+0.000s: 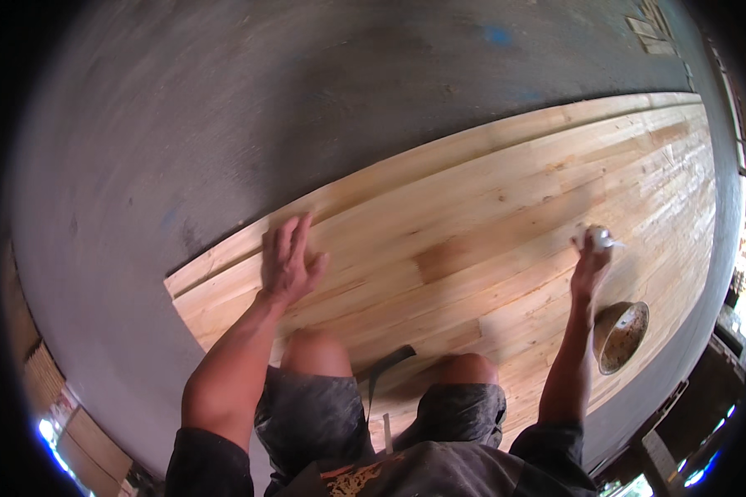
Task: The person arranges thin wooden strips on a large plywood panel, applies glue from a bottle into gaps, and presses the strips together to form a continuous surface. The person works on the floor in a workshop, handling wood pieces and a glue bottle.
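Seen from a camera on the person's head looking down, a large panel of pale wooden boards (489, 240) lies flat on a grey concrete floor (182, 124), and everything else is placed against that panel; the person kneels on its near edge, both bare knees resting on the wood, dark shorts and a dark shirt filling the bottom of the view. Near the panel's left corner, the left hand (288, 261) lies palm down on the boards, fingers spread wide and pointing away from the body, holding nothing. Toward the panel's right side, the right hand (590, 263) is closed around a small white wad, perhaps a cloth (600, 239), pressed against the wood; the hand is slightly blurred. Just right of that forearm, near the panel's right edge, a round bowl (621, 335) sits on the boards, its inside stained brown. Between the knees, a dark flat strip (387, 363) lies on the panel; what it is cannot be told.
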Available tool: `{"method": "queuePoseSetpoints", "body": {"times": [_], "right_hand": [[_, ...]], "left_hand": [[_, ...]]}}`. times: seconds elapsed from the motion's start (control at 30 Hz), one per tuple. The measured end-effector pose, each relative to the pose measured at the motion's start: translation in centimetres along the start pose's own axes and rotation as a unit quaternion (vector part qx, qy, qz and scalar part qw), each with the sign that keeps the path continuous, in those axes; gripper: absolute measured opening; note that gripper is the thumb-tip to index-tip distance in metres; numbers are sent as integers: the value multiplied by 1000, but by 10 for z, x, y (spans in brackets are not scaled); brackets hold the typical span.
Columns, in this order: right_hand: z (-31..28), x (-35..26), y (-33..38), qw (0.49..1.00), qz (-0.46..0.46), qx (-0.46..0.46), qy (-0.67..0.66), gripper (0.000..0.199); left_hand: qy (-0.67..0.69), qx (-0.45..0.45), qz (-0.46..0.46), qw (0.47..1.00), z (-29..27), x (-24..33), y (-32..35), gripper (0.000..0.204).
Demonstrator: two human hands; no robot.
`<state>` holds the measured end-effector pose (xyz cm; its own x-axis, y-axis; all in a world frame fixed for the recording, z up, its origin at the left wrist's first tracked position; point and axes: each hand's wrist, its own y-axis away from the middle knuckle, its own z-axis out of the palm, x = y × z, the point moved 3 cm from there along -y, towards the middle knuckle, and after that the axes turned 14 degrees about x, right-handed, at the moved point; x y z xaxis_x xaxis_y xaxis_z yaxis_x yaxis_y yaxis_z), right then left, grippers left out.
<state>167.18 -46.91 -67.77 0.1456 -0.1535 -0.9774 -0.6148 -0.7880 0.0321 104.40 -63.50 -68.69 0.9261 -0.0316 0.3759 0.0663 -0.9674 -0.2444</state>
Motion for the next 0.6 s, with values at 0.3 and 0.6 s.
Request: {"method": "queuePoseSetpoints", "body": {"times": [0.3, 0.6], "right_hand": [[114, -94, 321, 866, 21, -372, 333, 28], [168, -108, 385, 845, -138, -436, 277, 28]], "left_hand": [[34, 15, -6, 999, 2, -10, 5, 74], [69, 36, -23, 997, 1, -13, 7, 67]]}}
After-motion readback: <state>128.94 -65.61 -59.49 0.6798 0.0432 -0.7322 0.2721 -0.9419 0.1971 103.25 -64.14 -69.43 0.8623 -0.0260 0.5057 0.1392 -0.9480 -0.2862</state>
